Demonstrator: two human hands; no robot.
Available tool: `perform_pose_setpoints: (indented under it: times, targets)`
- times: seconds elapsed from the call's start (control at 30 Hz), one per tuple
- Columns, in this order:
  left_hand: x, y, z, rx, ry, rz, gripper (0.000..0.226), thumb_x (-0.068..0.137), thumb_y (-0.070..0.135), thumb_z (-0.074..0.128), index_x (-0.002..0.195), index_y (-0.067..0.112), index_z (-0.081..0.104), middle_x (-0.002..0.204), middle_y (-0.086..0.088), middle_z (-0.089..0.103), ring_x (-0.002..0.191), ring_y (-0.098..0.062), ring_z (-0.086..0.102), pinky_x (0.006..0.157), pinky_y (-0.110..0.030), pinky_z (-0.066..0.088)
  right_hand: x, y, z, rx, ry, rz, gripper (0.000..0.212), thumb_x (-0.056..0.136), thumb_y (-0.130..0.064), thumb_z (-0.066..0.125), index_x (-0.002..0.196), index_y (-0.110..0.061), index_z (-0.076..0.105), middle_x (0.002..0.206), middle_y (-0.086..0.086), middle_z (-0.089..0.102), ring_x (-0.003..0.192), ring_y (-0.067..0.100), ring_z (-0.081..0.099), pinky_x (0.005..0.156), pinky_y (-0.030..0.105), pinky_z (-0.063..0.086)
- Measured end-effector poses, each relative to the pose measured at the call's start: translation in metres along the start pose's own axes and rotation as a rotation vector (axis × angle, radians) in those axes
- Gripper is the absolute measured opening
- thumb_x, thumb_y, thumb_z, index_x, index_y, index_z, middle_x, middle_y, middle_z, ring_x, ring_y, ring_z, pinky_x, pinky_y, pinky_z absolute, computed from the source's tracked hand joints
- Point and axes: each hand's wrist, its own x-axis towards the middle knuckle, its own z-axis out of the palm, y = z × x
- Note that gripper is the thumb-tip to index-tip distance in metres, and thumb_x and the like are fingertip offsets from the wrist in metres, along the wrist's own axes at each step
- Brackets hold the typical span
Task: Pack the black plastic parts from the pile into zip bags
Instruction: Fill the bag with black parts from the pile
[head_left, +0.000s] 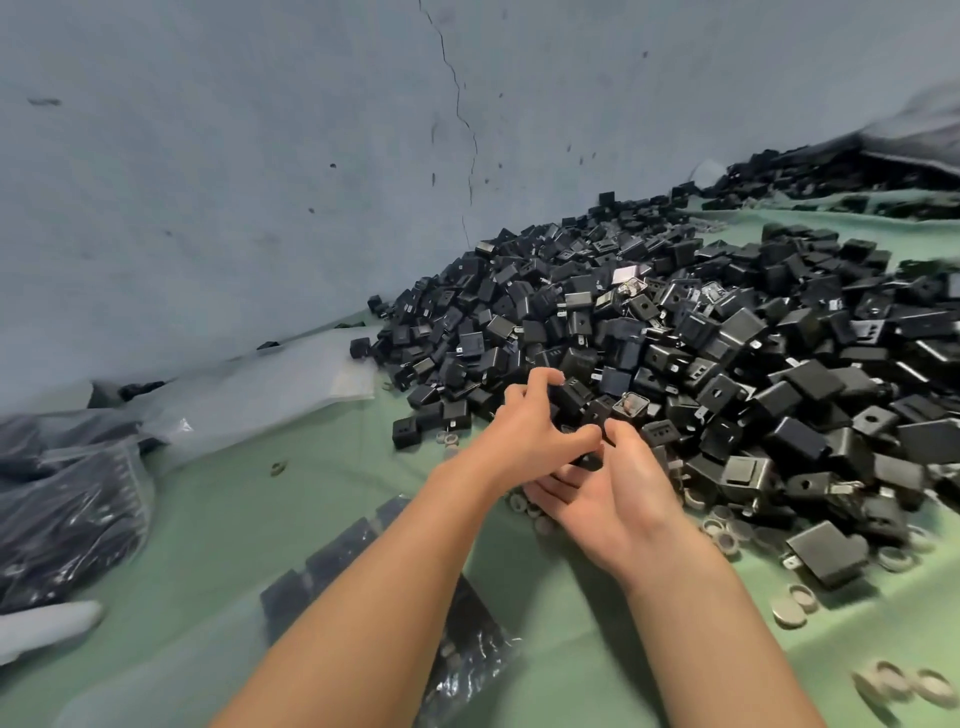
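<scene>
A large pile of black box-shaped plastic parts (701, 338) is heaped on a green table cover (234, 493), against a cracked blue-grey wall (208, 156). The parts are seen as small matt cubes and blocks, some with a round hole or slots in one face, some with short metal prongs at one side. No common direction is kept: they are tipped every way. The pile's long axis is laid along the wall, from the middle of the view out to the far right.

The left hand (535, 421) is reached over the near edge of the pile, its fingers curled, and a black cube-shaped part (567, 408) is gripped between fingers and thumb. The right hand (608, 493) is held just beneath it, cupped and relaxed with the palm turned up and leftward; a smaller black part (589, 461) is rested against the palm beside the raised thumb.

A clear zip bag filled with black parts (332, 566) is laid flat under the left forearm, its row of parts running diagonally towards the hands. A stack of empty clear plastic bags (260, 384) is placed by the wall, and grey round rings (789, 608) are scattered near the pile
</scene>
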Motion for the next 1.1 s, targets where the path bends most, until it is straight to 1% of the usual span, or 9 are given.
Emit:
perform_pose_setpoints:
  times: [0.17,0.37,0.5,0.63,0.77,0.87,0.93,1.0,1.1]
  targets:
    - [-0.008,0.003,0.015,-0.011,0.173,0.129,0.053,0.081,0.049,0.066,0.123,0.036,0.038,0.127,0.012,0.040,0.113,-0.015,0.050,0.098,-0.041,0.046,-0.002,-0.003,-0.001,0.089,-0.026,0.044,0.057,0.106,-0.048,0.027,0.128,-0.002,0.054,0.118,0.029,0.066,0.113,0.040,0.063,0.095,0.050,0.050]
    - [-0.015,-0.008,0.021,-0.121,0.315,0.219,0.025,0.084,0.040,0.065,0.100,0.042,0.047,0.105,0.015,0.053,0.096,0.001,0.053,0.086,-0.034,0.050,0.004,-0.004,-0.004,0.099,-0.139,0.104,0.058,0.105,-0.053,0.025,0.134,-0.012,0.054,0.120,0.024,0.068,0.114,0.041,0.064,0.093,0.055,0.050]
    - [-0.020,-0.009,0.019,-0.156,0.325,0.263,0.016,0.084,0.037,0.063,0.089,0.041,0.049,0.095,0.012,0.059,0.088,-0.003,0.056,0.081,-0.036,0.051,0.009,-0.005,-0.003,0.100,-0.186,0.154,0.062,0.103,-0.057,0.026,0.131,-0.011,0.057,0.120,0.021,0.069,0.116,0.040,0.063,0.099,0.057,0.046]
    - [-0.027,-0.005,0.014,-0.249,0.344,0.294,0.010,0.082,0.032,0.065,0.084,0.034,0.055,0.091,0.013,0.061,0.090,-0.007,0.059,0.088,-0.045,0.049,0.011,-0.003,0.004,0.129,-0.195,0.165,0.055,0.102,-0.051,0.033,0.131,-0.013,0.061,0.123,0.015,0.069,0.116,0.034,0.064,0.092,0.052,0.050]
    - [-0.039,0.008,0.008,-0.327,0.358,0.309,0.007,0.080,0.033,0.064,0.083,0.033,0.057,0.092,0.012,0.063,0.093,-0.011,0.060,0.090,-0.049,0.048,0.014,-0.002,0.011,0.151,-0.169,0.075,0.039,0.097,-0.039,0.043,0.110,-0.012,0.067,0.114,0.006,0.069,0.108,0.026,0.066,0.097,0.043,0.052]
    - [-0.054,0.018,0.007,-0.429,0.326,0.314,0.006,0.082,0.030,0.062,0.083,0.033,0.058,0.094,0.012,0.065,0.089,-0.011,0.062,0.085,-0.048,0.052,0.014,0.000,0.011,0.176,-0.183,0.014,0.025,0.091,-0.036,0.045,0.093,-0.016,0.060,0.103,0.005,0.059,0.104,0.023,0.058,0.108,0.038,0.041]
    - [-0.062,0.022,0.008,-0.435,0.333,0.351,0.005,0.085,0.026,0.061,0.086,0.031,0.061,0.099,0.015,0.065,0.098,-0.007,0.061,0.093,-0.046,0.049,0.012,0.002,0.011,0.210,-0.195,-0.002,0.023,0.089,-0.036,0.047,0.088,-0.016,0.058,0.095,0.004,0.057,0.101,0.023,0.057,0.105,0.037,0.042]
    - [-0.067,0.022,0.008,-0.479,0.343,0.356,0.012,0.089,0.024,0.058,0.089,0.030,0.068,0.105,0.017,0.067,0.108,-0.004,0.060,0.101,-0.043,0.045,0.011,0.004,0.010,0.187,-0.198,-0.007,0.027,0.089,-0.038,0.048,0.097,-0.015,0.060,0.102,0.006,0.061,0.107,0.024,0.062,0.102,0.037,0.047]
    - [-0.073,0.024,0.003,-0.614,0.350,0.303,0.025,0.091,0.022,0.053,0.098,0.024,0.077,0.113,0.016,0.069,0.117,-0.001,0.058,0.103,-0.032,0.044,0.009,0.005,0.013,0.162,-0.155,-0.025,0.034,0.088,-0.038,0.052,0.104,-0.011,0.065,0.116,0.010,0.069,0.104,0.026,0.071,0.078,0.039,0.060]
